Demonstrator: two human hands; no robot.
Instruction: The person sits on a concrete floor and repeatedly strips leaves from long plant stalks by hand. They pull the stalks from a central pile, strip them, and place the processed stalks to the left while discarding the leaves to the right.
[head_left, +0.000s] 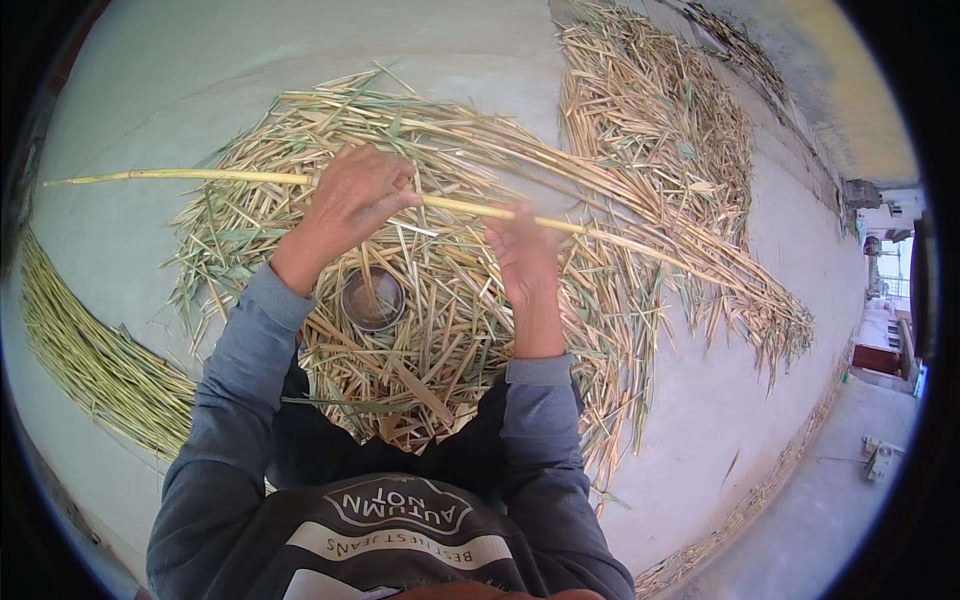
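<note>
A long yellow reed stalk (262, 176) lies across the view at a slight slant, its thin tip far to the left. My left hand (360, 191) grips it near the middle, thumb toward the right. Farther right, my right hand (525, 251) is on the same stalk with the palm toward me; its fingers are blurred. Below both hands spreads a heap of loose reed sheaths and leaves (450, 292). Within the heap, under my left hand, sits a round container (373, 298) with a dark rim; its contents are unclear.
A bundle of thin green stalks (97, 367) lies on the concrete floor (720, 442) at my left. Long uncleaned-looking stalks (637, 199) stretch across the heap to the right. Another large heap of husks (652, 105) lies at the upper right. A small grey device (883, 457) stands at far right.
</note>
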